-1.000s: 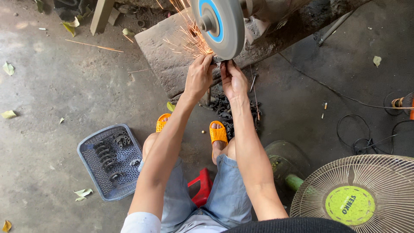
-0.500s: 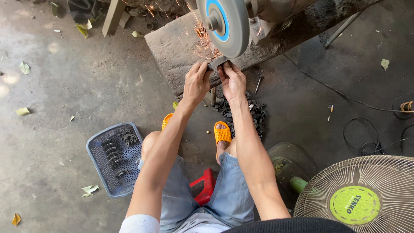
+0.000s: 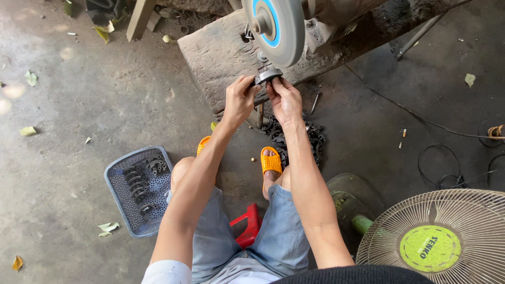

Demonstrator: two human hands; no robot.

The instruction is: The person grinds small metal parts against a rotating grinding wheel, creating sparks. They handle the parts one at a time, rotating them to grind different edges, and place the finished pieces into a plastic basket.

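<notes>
Grinding step: part held just below the wheel.
Your left hand (image 3: 239,100) and right hand (image 3: 285,99) have fingers clamped on the curved metal piece (image 3: 267,76), just under the grinding wheel (image 3: 279,29); next contact likely needs steady, even pressure.

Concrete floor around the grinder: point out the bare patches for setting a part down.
Bare concrete floor lies left of the wooden block, above the grey basket, dotted with a few leaves. Another patch lies right of the parts pile, before the cable. Crowded: under both hands, around the orange sandals.

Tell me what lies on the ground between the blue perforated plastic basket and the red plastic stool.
In the head view, between the blue perforated plastic basket and the red plastic stool there is only the person's left leg in grey denim shorts, above bare concrete floor.
</notes>
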